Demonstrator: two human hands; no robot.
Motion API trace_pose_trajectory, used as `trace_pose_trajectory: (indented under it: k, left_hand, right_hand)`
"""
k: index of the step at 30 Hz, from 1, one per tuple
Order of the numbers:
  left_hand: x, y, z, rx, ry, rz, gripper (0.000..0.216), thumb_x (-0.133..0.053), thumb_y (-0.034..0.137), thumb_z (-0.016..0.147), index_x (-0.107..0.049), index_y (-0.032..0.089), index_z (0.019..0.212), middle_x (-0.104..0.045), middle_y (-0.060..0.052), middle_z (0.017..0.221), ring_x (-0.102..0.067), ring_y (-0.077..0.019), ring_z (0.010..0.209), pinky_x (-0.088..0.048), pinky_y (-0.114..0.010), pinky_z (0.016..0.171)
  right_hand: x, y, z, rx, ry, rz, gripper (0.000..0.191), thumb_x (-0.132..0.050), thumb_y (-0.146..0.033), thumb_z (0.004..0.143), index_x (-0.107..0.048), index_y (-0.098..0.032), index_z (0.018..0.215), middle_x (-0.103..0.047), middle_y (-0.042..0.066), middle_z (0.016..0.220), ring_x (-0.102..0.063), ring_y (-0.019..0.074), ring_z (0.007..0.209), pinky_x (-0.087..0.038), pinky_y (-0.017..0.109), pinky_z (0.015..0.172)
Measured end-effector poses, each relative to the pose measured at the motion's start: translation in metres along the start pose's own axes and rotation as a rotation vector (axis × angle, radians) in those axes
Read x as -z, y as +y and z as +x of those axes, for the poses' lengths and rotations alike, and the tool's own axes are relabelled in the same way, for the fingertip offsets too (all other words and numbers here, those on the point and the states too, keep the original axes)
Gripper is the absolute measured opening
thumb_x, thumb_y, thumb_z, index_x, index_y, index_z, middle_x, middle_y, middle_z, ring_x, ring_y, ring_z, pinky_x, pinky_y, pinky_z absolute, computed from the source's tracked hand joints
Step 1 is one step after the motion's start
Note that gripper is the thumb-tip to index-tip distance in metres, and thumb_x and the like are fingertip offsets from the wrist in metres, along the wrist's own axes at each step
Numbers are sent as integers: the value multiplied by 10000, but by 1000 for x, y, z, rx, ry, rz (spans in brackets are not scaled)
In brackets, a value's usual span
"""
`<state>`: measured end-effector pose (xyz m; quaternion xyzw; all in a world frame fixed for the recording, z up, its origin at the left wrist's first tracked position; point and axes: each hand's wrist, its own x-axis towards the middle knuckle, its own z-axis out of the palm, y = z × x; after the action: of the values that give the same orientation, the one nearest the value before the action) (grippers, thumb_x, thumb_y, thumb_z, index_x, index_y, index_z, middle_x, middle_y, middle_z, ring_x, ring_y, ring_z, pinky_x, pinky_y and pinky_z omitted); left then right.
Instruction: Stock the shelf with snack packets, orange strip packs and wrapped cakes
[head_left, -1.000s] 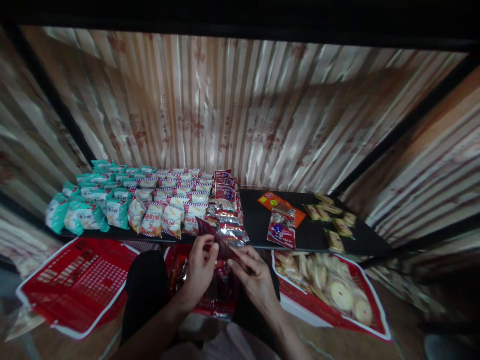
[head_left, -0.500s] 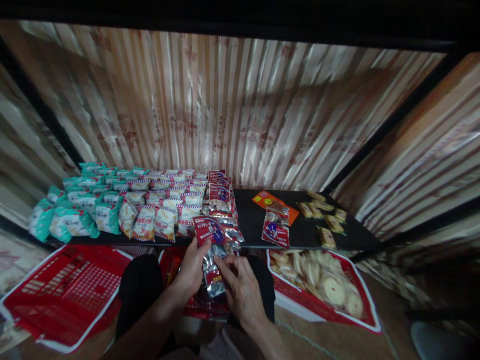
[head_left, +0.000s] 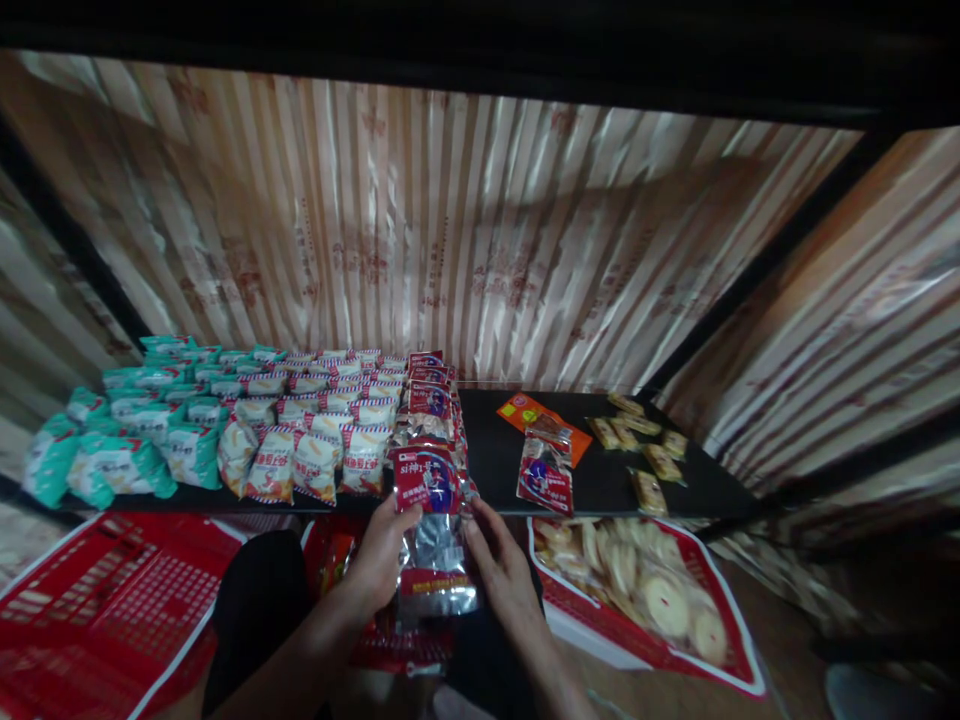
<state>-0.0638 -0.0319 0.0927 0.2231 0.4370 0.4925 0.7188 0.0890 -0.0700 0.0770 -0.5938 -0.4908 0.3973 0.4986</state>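
Observation:
Between my hands is a red and silver snack packet with white lettering and a blue figure, held upright at the shelf's front edge. My left hand grips its left side, thumb across the front. On the opposite side, my right hand has its fingers closed at the packet's right edge. Just behind it stands a row of similar red packets on the black shelf. White snack bags fill the shelf to their left, and teal bags stand further left.
To the right lie another red packet, an orange packet and several small yellowish packs. Below the shelf are a red basket at left, one with round wrapped pastries at right, and a red basket between my knees.
The packet in my hands has turned straighter toward the shelf. My right hand has moved from its front to its right edge. The view has shifted slightly, so the shelf appears lower.

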Motion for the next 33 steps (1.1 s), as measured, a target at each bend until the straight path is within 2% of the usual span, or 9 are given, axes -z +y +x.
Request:
trace_pose_trajectory:
  k: [2,4,6,9,13,19,22,29,33]
  left_hand:
    - [-3,-4,0,20,-32,19,415,-750,309,510,-615,166,876,-697,-26,719,-654,-227,711,-474,-312,670]
    - [-6,-6,2,19,-76,36,388,-747,311,534,-616,159,865,-697,-33,727,-652,-223,721,-471,-315,687]
    - [-9,-6,5,2,-119,38,381,-738,316,567,-612,152,887,-698,-41,754,-651,-217,737,-468,-316,704]
    - [-16,-1,15,-1,-128,65,394,-731,317,576,-601,151,909,-694,-42,762,-649,-210,725,-468,-307,690]
    - [-24,11,34,-36,-78,156,366,-711,300,589,-577,168,903,-678,-25,747,-633,-178,688,-474,-281,659]
    - [-32,32,59,-74,-142,186,454,-674,218,626,-537,199,1059,-674,-16,829,-635,-149,708,-498,-272,677]
    - [-34,38,70,-96,-83,190,506,-667,179,636,-529,208,1122,-674,-11,850,-640,-143,721,-506,-250,652]
    - [-31,30,96,-174,89,363,444,-559,107,724,-534,176,1162,-668,-11,808,-609,-109,620,-469,-189,515]
    - [-28,22,109,-275,162,440,496,-559,115,748,-492,193,1233,-676,-20,866,-621,-108,668,-490,-205,587]
  right_hand:
    - [-4,1,7,-162,-82,203,495,-627,-534,738,-616,-200,1104,-677,89,1044,-632,246,955,-496,361,844]
    - [-8,-1,10,-229,-115,354,450,-687,-529,683,-644,-196,983,-701,50,883,-650,214,813,-510,317,749]
    - [-12,-3,13,-251,-57,449,394,-736,-495,640,-638,-201,883,-690,15,780,-637,183,718,-500,282,677]
    - [-15,-4,23,-246,21,533,372,-770,-446,605,-621,-217,858,-682,-5,754,-617,164,661,-476,257,609]
    - [-18,-5,53,-154,63,517,389,-782,-393,582,-637,-229,903,-687,-15,799,-614,160,712,-469,252,642]
    - [-20,-12,106,-113,75,545,559,-762,-359,590,-592,-238,1109,-684,-22,816,-601,145,679,-469,259,627]
    - [-22,-18,127,-80,92,545,572,-741,-347,605,-577,-234,1141,-682,-22,806,-593,140,641,-469,264,600]
    - [-32,-21,160,-32,56,483,560,-687,-304,634,-571,-220,1176,-694,3,883,-620,154,726,-491,282,686]
    - [-34,-14,172,-8,49,320,582,-626,-329,692,-516,-207,1251,-691,28,942,-630,167,765,-500,294,707]
